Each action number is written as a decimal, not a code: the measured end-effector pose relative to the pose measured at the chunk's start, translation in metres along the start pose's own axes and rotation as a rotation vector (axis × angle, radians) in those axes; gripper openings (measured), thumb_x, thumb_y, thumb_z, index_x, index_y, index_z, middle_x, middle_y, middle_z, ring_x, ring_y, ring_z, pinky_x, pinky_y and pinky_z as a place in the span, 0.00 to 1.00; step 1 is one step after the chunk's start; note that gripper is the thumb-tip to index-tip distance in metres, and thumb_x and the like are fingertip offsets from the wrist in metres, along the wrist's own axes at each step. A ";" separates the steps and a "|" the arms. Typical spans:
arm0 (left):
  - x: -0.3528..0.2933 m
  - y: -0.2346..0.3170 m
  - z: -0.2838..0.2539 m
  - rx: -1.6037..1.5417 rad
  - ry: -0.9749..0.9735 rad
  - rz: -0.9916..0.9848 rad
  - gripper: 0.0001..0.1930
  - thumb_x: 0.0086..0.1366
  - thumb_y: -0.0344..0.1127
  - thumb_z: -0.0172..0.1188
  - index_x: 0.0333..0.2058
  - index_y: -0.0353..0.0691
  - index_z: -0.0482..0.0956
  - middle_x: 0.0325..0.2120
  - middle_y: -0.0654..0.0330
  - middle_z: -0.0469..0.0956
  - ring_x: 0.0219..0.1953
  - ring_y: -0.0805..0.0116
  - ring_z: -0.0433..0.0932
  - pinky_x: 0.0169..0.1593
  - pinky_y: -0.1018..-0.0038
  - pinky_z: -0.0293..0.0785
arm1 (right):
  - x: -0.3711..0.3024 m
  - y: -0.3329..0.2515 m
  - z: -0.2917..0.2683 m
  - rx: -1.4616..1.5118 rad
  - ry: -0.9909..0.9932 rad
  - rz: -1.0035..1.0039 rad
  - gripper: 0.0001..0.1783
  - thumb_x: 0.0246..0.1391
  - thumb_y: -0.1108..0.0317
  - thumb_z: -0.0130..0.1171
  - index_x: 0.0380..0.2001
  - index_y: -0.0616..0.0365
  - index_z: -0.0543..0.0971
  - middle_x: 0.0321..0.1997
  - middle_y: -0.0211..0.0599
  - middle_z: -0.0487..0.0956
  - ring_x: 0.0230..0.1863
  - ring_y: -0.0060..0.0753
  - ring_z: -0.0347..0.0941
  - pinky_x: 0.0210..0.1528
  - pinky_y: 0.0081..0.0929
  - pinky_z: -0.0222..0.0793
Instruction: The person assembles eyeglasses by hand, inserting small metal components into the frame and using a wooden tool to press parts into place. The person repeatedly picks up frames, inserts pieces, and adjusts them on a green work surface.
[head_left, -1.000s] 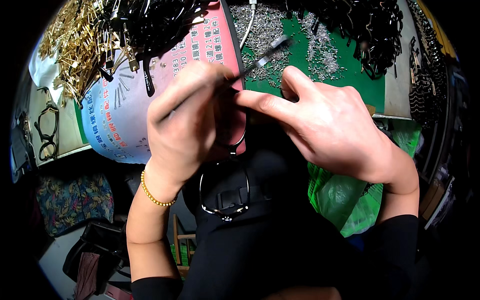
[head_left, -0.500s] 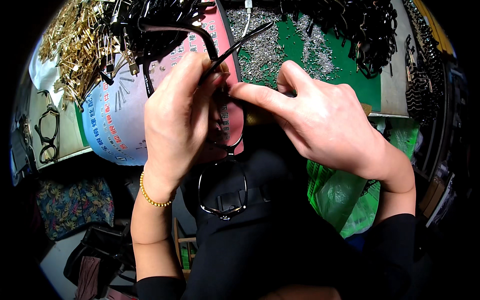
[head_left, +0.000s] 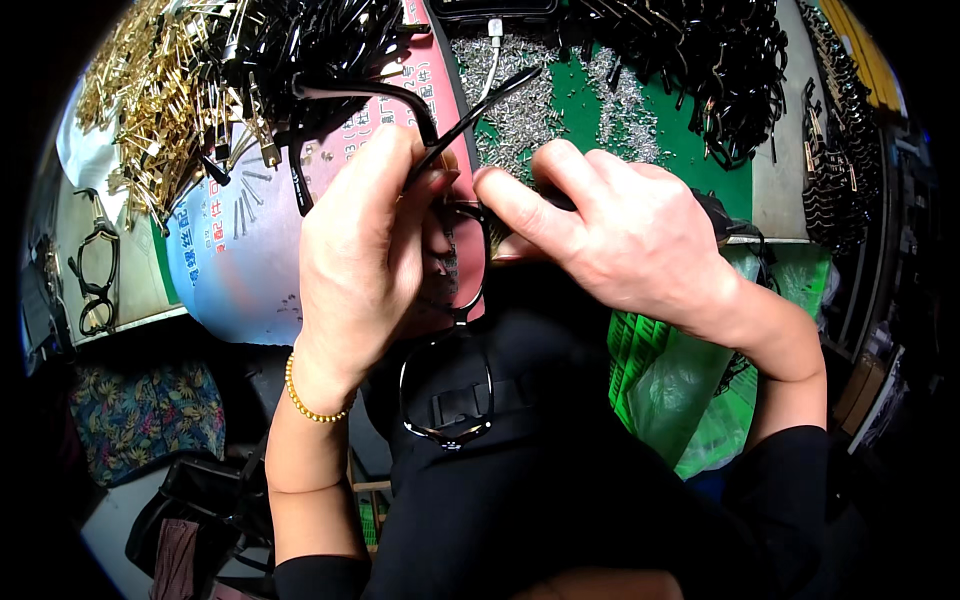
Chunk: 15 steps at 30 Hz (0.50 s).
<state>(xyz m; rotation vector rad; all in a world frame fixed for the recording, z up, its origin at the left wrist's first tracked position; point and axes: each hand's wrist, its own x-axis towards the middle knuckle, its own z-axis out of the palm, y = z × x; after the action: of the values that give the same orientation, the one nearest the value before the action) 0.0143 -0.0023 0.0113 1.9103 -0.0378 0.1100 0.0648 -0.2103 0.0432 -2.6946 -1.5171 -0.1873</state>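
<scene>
My left hand [head_left: 358,245], with a gold bead bracelet [head_left: 318,415] at its wrist, is closed round one end of a black eyeglass frame [head_left: 461,322]. The rims of the frame hang below the fingers, over my dark clothing. Two black temple arms [head_left: 488,103] stick up past the thumb and fingertips. Close by on the right is my right hand [head_left: 635,230], fingers curled and index fingertip beside the frame's upper end. A dark thing shows between its curled fingers; its kind is hidden.
Small silver screws [head_left: 520,110] are spread over a green mat [head_left: 735,180]. Gold temple parts [head_left: 165,90] and black temple parts [head_left: 330,40] are heaped at the back left, black frame parts [head_left: 720,60] at the back right. Another eyeglass frame [head_left: 98,265] lies far left. A green bag [head_left: 715,400] hangs at right.
Both hands and the eyeglass frame sit slightly lower in the picture. My right index fingertip has drawn back a little from the left fingers, and the right hand is more curled.
</scene>
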 end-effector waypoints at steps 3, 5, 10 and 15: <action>0.000 -0.001 -0.001 0.001 -0.019 0.001 0.07 0.66 0.16 0.54 0.40 0.34 0.73 0.26 0.60 0.75 0.20 0.75 0.75 0.25 0.77 0.72 | 0.000 -0.002 0.003 -0.023 0.010 0.019 0.26 0.54 0.48 0.62 0.54 0.42 0.76 0.35 0.28 0.71 0.27 0.26 0.71 0.26 0.23 0.69; 0.000 -0.001 -0.003 -0.009 -0.040 0.004 0.07 0.67 0.16 0.54 0.41 0.34 0.74 0.27 0.60 0.75 0.21 0.75 0.75 0.25 0.77 0.72 | 0.000 -0.001 0.002 0.012 0.023 0.024 0.22 0.54 0.56 0.59 0.53 0.43 0.76 0.35 0.30 0.70 0.27 0.27 0.72 0.25 0.23 0.69; 0.017 -0.008 -0.001 -0.028 0.202 0.140 0.07 0.70 0.19 0.52 0.43 0.33 0.76 0.31 0.61 0.79 0.25 0.77 0.78 0.28 0.80 0.75 | -0.013 0.009 -0.033 0.174 -0.076 0.216 0.21 0.54 0.72 0.63 0.52 0.45 0.75 0.36 0.34 0.71 0.30 0.39 0.75 0.27 0.33 0.73; 0.057 -0.013 0.000 -0.005 0.326 0.179 0.14 0.76 0.30 0.51 0.55 0.30 0.75 0.41 0.57 0.84 0.31 0.76 0.82 0.34 0.79 0.81 | -0.037 0.010 -0.035 0.219 -0.219 0.318 0.25 0.56 0.70 0.63 0.57 0.39 0.76 0.35 0.35 0.69 0.27 0.37 0.75 0.24 0.35 0.72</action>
<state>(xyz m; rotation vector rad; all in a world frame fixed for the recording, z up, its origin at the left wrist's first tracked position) 0.0720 0.0041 0.0046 1.8606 0.0111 0.5393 0.0512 -0.2498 0.0730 -2.7936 -1.0498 0.2763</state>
